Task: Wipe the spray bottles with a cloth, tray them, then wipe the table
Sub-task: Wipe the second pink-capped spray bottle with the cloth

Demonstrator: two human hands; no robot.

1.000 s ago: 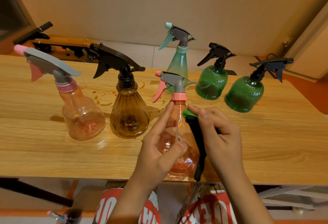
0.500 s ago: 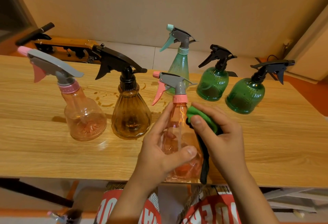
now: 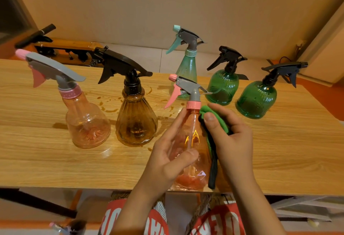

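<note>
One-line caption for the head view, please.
Left hand holds a pink spray bottle; right hand presses a green cloth against its shoulder.

The right hand [image 3: 232,141] hides most of the green cloth [image 3: 214,117]. The clear pink plastic spray bottle [image 3: 191,134] hides the bottom of the tall pale green plastic spray bottle [image 3: 187,70]. The small dark thing [image 3: 68,228] at the near left is blurry and cut off.

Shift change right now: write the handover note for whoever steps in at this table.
Left hand grips the pink-capped orange bottle near the front edge of the table.
Right hand presses the green cloth against its shoulder.
Standing on the table: pink bottle, amber bottle, teal bottle, middle green bottle, right green bottle.
Done: nothing trayed; no tray in view.
Left: finish this wipe, wipe the rest as needed, tray all six, clean the brown splashes off the table.
</note>
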